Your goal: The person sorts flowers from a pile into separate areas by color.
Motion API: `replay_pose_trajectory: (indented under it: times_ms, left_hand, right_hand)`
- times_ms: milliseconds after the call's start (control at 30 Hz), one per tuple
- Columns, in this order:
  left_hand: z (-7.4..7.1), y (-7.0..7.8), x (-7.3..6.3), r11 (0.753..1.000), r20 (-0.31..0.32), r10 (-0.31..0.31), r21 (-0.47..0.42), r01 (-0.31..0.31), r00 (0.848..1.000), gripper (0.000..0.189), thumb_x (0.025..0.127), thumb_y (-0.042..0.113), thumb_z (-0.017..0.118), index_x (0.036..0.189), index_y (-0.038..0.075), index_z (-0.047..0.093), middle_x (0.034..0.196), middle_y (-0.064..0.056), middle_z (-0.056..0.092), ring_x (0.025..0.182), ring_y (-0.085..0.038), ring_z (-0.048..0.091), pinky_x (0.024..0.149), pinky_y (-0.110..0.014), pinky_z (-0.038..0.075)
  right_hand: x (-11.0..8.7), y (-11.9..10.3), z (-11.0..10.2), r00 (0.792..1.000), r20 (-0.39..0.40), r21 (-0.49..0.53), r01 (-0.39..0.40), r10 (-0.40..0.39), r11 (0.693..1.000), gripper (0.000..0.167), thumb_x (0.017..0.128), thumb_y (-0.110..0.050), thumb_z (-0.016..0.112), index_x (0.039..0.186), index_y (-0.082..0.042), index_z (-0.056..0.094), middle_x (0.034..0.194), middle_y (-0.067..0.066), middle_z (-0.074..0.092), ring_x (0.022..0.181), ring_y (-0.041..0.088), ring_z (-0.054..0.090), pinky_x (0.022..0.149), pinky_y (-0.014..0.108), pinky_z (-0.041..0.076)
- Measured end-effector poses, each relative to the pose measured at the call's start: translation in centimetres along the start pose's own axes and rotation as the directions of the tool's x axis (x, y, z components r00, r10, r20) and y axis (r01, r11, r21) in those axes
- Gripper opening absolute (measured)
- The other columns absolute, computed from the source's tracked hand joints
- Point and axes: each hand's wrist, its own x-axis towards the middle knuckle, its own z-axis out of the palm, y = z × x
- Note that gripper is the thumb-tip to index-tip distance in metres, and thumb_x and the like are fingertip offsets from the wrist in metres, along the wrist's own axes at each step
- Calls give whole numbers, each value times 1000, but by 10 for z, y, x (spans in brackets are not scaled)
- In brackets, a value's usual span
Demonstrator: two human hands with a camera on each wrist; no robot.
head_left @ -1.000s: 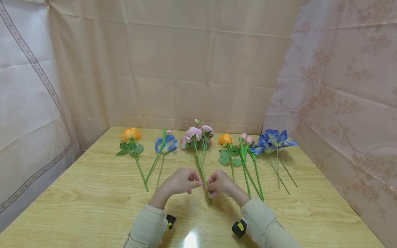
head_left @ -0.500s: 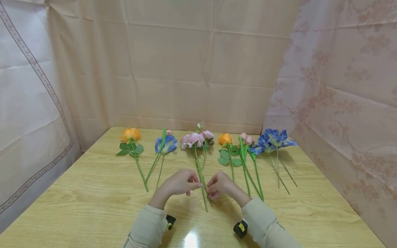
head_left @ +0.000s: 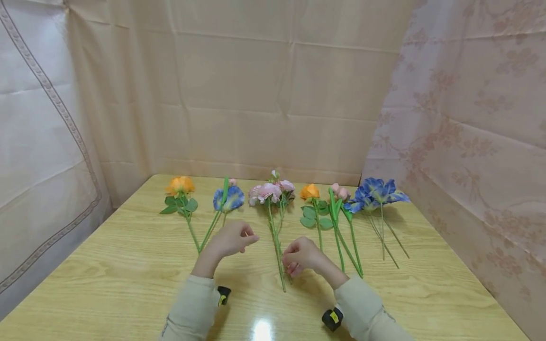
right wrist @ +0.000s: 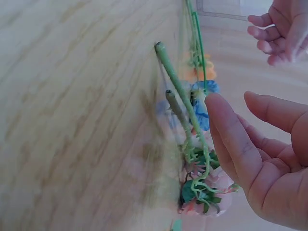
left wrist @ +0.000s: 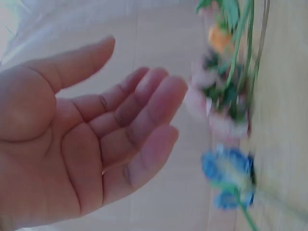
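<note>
Pink flowers (head_left: 268,192) lie at the middle of the table, their green stems (head_left: 276,248) pointing towards the person and crossing near the lower part. My left hand (head_left: 232,238) hovers left of these stems and holds nothing; the left wrist view shows its fingers (left wrist: 154,108) loosely bent and the thumb apart. Close to the right of the stem ends is my right hand (head_left: 302,255). In the right wrist view that hand (right wrist: 269,163) has a gap between thumb and fingers, with nothing gripped. The two stem ends (right wrist: 168,62) lie apart from it there.
To the left lie an orange flower (head_left: 181,184) and a blue flower (head_left: 232,199) beside a green-leaved stem. On the right are another orange flower (head_left: 310,191), pink tulip-like buds (head_left: 340,190) and blue flowers (head_left: 377,194). Cloth curtains (head_left: 273,94) surround the wooden table (head_left: 128,284).
The pink flowers' stems came out from between the hands and settled on the table. My left hand then moved left, away from them; the right hand barely shifted.
</note>
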Motion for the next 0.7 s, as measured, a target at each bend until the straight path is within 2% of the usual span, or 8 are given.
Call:
replay_pose_trajectory:
  times_ms: [67,133,200,300,367,433,600,700]
  left_hand:
    - [-11,-9,0,997,-62,-70,28,72,996,17,88,20,58,88,3,61,71,-4,58,57,-19,57,52,-28,43]
    - [-21,-21,1,987,-122,-139,60,147,983,18,88,19,57,91,2,62,76,-6,60,59,-18,58,53,-29,44]
    - [-31,-34,0,969,-176,-211,91,229,962,19,89,17,55,95,0,61,81,-10,61,63,-19,58,54,-32,45]
    - [-41,-54,-2,931,-245,-304,128,341,921,19,89,13,52,99,-1,60,89,-14,61,74,-27,58,60,-39,45]
    - [-46,-65,-4,905,-267,-356,142,402,895,18,88,10,51,100,-2,58,94,-18,60,82,-33,57,64,-44,45]
    - [-48,-75,-5,886,-271,-387,153,437,881,19,88,8,50,101,-3,57,99,-20,58,88,-36,55,66,-47,45]
    - [-47,-89,-4,881,-203,-411,161,444,889,26,83,-1,45,106,-4,57,105,-23,57,75,-32,56,62,-42,44]
    - [-43,-96,-2,877,-151,-422,183,445,894,30,82,-3,43,108,-3,57,108,-23,56,76,-31,56,65,-43,44]
  right_hand:
    - [-1,-1,0,1000,-2,2,6,-6,1000,12,83,2,57,84,14,59,65,14,60,50,15,57,52,35,52]
    - [-2,-1,1,1000,-3,-8,14,-15,1000,13,84,1,57,84,13,59,64,13,60,50,15,58,52,34,51]
    - [-3,-2,1,1000,-2,-21,24,-24,999,14,84,-1,57,84,13,59,64,14,60,51,17,58,51,35,51]
    - [-5,-2,2,999,4,-41,36,-36,999,15,85,-3,58,84,12,60,64,15,60,52,19,59,51,35,51]
    - [-6,-3,2,999,12,-43,45,-44,998,16,85,-4,57,85,12,60,65,15,60,52,21,60,51,35,51]
    - [-6,-2,2,999,19,-41,52,-51,998,17,86,-4,57,85,13,60,65,16,60,53,21,60,50,35,51]
    - [-6,-1,2,998,27,-26,60,-59,998,17,85,-4,57,85,13,60,65,16,60,52,22,60,50,36,51]
    - [-6,1,3,998,34,-22,58,-57,998,17,86,-5,57,85,13,60,66,15,61,53,21,60,51,36,51]
